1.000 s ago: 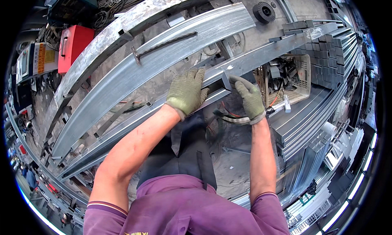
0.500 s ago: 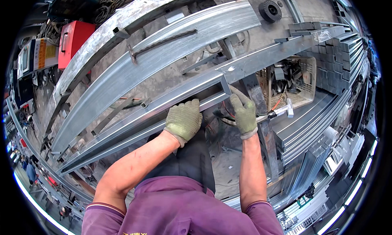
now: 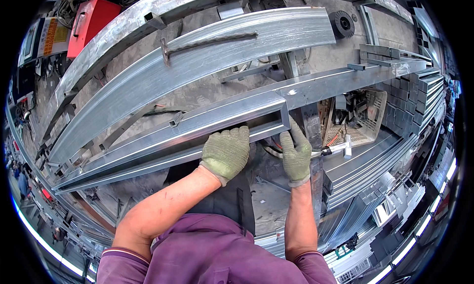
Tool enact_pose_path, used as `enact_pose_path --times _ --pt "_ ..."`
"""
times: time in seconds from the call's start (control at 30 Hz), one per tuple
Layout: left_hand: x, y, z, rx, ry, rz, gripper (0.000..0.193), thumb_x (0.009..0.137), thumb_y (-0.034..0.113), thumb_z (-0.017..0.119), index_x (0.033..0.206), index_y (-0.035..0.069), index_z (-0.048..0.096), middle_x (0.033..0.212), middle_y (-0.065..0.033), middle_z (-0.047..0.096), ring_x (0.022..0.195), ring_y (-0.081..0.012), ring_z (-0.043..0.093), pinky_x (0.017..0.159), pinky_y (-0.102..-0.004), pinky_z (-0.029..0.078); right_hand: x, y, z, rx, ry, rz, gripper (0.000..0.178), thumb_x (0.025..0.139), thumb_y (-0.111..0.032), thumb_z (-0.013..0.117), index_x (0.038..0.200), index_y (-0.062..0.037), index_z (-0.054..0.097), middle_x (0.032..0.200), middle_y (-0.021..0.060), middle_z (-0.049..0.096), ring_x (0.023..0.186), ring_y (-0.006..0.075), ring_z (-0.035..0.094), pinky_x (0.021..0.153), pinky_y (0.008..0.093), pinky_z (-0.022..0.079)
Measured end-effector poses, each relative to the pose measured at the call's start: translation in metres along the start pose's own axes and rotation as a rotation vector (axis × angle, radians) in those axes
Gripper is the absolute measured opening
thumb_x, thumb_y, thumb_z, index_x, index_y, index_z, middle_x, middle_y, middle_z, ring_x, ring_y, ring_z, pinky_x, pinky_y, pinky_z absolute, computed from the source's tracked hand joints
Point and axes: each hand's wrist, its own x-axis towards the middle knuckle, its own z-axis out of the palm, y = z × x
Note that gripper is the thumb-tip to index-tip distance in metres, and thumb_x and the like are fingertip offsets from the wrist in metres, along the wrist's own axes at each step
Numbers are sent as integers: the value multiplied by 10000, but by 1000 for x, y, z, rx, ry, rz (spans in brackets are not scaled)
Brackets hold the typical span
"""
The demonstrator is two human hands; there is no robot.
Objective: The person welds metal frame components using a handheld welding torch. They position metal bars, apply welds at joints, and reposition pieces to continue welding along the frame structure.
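A long, narrow frame of grey galvanized steel channel slants across in front of me, with a short end piece closing its right end. My left hand, in a green knit glove, is curled over the near rail, its fingertips hidden inside the frame. At the right end, my right hand, gloved alike, holds the near corner between thumb and fingers. The frame's far rail lies along a steel beam that runs on to the right.
Beyond the frame, a wide channel carries a rusty T-shaped bar. Right of my right hand are a hammer, a plastic crate of metal offcuts and stacked steel tubes. A red box stands far left.
The view has shifted, so the frame and beams sit slightly lower and the frame's end farther right. Both hands keep nearly the same places on the frame.
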Motion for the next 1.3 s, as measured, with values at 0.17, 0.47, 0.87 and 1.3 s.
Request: enact_pose_path --times 0.17,0.47,0.87,1.3 --pt "3 0 3 -3 -95 -15 473 932 305 742 1320 55 637 992 -109 748 880 -298 756 780 -447 596 -8 -22 12 90 64 59 434 1091 -92 623 1522 -47 632 1094 27 696 856 70 609 710 242 576" --pt "-9 0 -28 -243 234 289 511 954 243 726 1390 12 592 1211 -200 703 1091 -391 700 935 -495 561 -3 1 10 10 185 -171 411 1048 -107 690 1451 -24 685 1224 72 748 998 130 669 871 292 574" --pt "48 -33 -29 -65 -10 38 400 1002 265 633 1349 66 606 1120 -259 741 1027 -466 718 910 -579 559 7 4 -3 -97 81 -318 462 998 -108 728 1445 -6 674 1415 217 708 1316 274 678 1104 363 527" --pt "50 -9 -21 -15 70 -35 564 1008 318 670 1470 16 553 1303 -249 693 1181 -457 672 998 -554 531 7 10 -11 -78 51 -291 484 982 -104 728 1449 2 661 1436 227 690 1365 316 652 1147 387 506"
